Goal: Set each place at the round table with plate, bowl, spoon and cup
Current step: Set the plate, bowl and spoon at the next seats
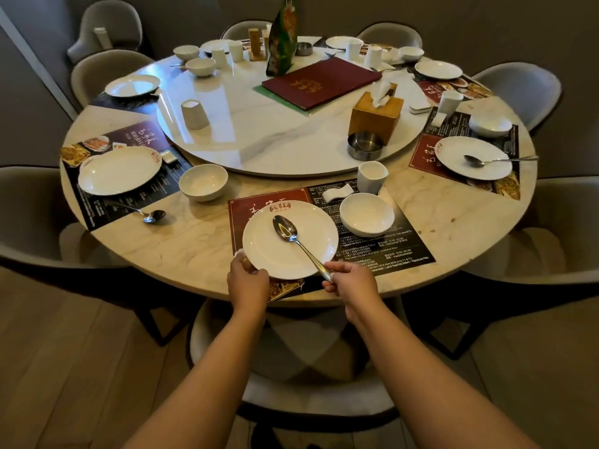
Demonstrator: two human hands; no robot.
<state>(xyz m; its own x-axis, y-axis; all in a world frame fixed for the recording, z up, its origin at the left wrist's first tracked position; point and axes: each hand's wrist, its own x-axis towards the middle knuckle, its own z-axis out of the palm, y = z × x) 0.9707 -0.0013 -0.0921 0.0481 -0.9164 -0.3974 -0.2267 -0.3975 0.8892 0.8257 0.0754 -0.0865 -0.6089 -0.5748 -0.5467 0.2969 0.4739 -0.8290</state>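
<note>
1. The nearest plate (pixel 285 251) sits on the dark placemat (pixel 382 251) at the near edge of the round table (pixel 201 247), and I place everything else from this plate.
2. The left hand (pixel 248 280) grips the plate's near-left rim, thumb on top and fingers curled beneath.
3. The right hand (pixel 351 280) pinches the handle end of a spoon (pixel 293 239), fingers closed around it just off the plate's near-right rim.
4. The spoon's long axis runs diagonally: handle toward the near right, bowl pointing far-left, face up over the plate's middle. Whether it touches the plate I cannot tell.
5. Just right of the plate stands a white bowl (pixel 366 213), upright on the same mat.
6. Beyond that bowl stands a white cup (pixel 372 176), with a small white rest (pixel 337 192) beside it.
7. Far-left of the plate another bowl (pixel 203 182) sits on bare tabletop.
</note>
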